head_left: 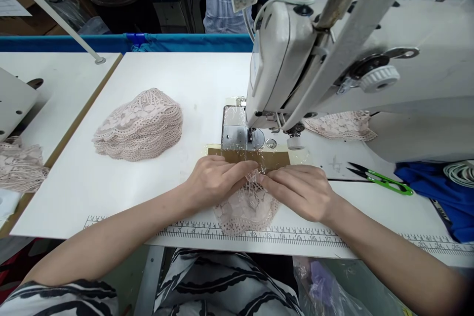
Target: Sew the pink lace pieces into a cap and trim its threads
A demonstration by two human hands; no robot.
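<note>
Just in front of the sewing machine (283, 66), a pale pink lace piece (248, 210) lies on the table, its scalloped edge over the printed ruler. My left hand (218, 177) pinches the top edge of the lace from the left. From the right, my right hand (299, 187) grips the same edge, thumb and fingers close together. The fingertips of both hands nearly meet over the brown strip (276, 159) below the metal needle plate (233, 136). The lace is apart from the presser foot, with the fingers partly hiding its upper edge.
A stack of lace pieces (138, 126) stands left on the white table. Another lace piece (340, 125) lies behind the needle area. Green thread snips (381, 177) and a blue cloth (425, 187) are at right. Two people stand or sit beyond the blue rail (192, 43).
</note>
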